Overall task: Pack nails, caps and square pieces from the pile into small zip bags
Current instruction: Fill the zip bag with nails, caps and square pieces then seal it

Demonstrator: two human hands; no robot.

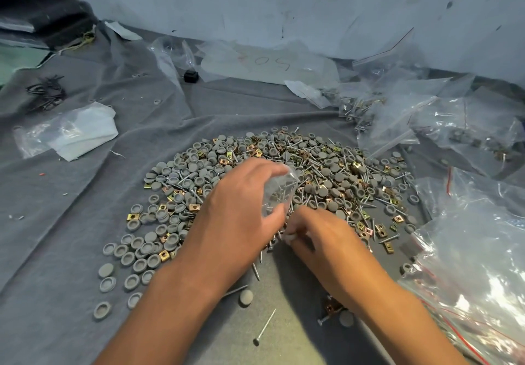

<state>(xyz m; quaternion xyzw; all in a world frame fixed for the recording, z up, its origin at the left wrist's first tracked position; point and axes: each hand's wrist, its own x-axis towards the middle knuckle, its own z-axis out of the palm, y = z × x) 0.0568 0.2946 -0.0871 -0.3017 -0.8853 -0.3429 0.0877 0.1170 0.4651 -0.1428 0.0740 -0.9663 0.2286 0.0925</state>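
Note:
A wide pile (326, 171) of grey round caps, steel nails and brass-coloured square pieces lies on a grey cloth (71, 251). Over its near edge my left hand (241, 208) grips a small clear zip bag (279, 191) with some nails inside it. Just right of the bag, my right hand (321, 239) is curled low over the pile, its fingertips pinching something small at the bag's lower end; what it pinches is blurred. Loose caps (108, 283) and a single nail (265, 327) are scattered near my forearms.
Clear plastic bags, some holding packed parts, heap up at the right (468, 237) and back right (426, 115). A folded white plastic sheet (79, 132) lies at the left. A small black block (191, 76) sits at the back. A pale wall rises behind.

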